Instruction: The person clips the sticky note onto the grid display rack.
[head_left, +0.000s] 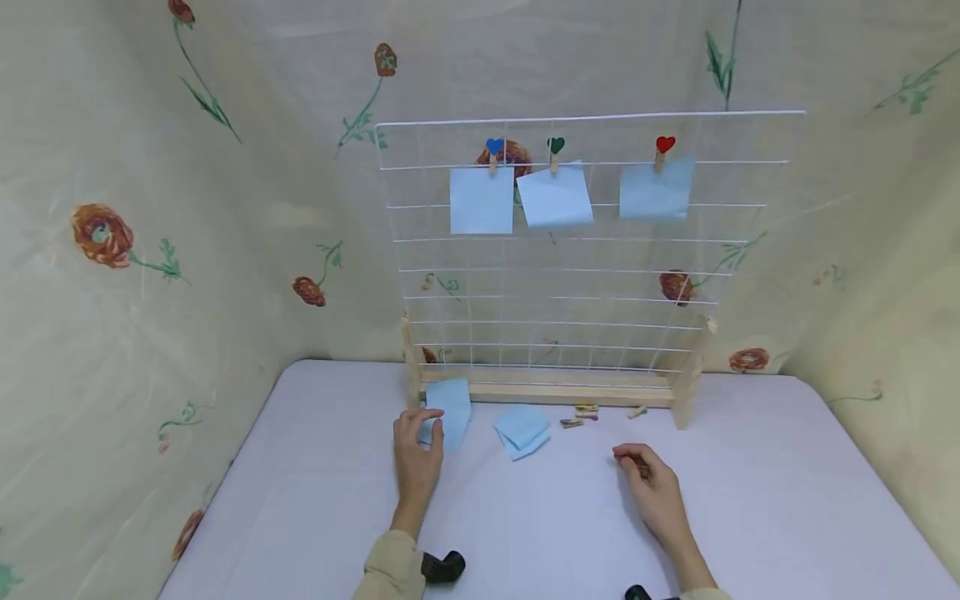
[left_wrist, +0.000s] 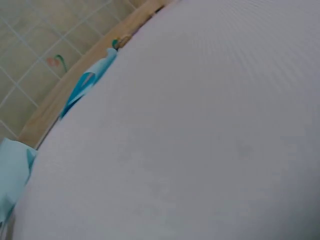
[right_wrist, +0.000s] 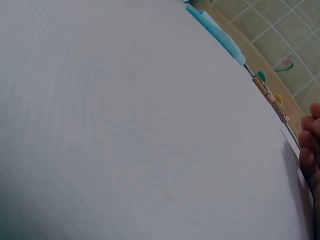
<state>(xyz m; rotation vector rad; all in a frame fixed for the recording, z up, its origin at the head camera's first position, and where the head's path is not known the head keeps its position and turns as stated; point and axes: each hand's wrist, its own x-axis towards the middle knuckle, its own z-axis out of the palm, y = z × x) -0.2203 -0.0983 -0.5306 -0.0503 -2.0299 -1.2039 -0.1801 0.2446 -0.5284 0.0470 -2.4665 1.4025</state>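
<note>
My left hand (head_left: 418,462) is at a light blue paper sheet (head_left: 456,404), its thumb and index fingertips close together over the sheet. The sheet's upper part overlaps the rack's wooden base. In the left wrist view, that paper (left_wrist: 14,172) shows at the left edge, while the hand is out of sight. To the right lies a folded blue paper (head_left: 522,431). My right hand (head_left: 654,492) hovers low over the table with loosely curled fingers, nothing showing between them. Several small wooden clothespins (head_left: 586,411) lie between it and the rack, one clothespin (head_left: 637,412) apart.
A white wire grid rack (head_left: 570,322) on a wooden base (head_left: 562,390) stands at the table's back. Three blue sheets hang from it by heart clips: blue (head_left: 494,147), green (head_left: 555,146) and red (head_left: 664,145). Flower-patterned cloth (head_left: 247,217) surrounds the white table (head_left: 555,517).
</note>
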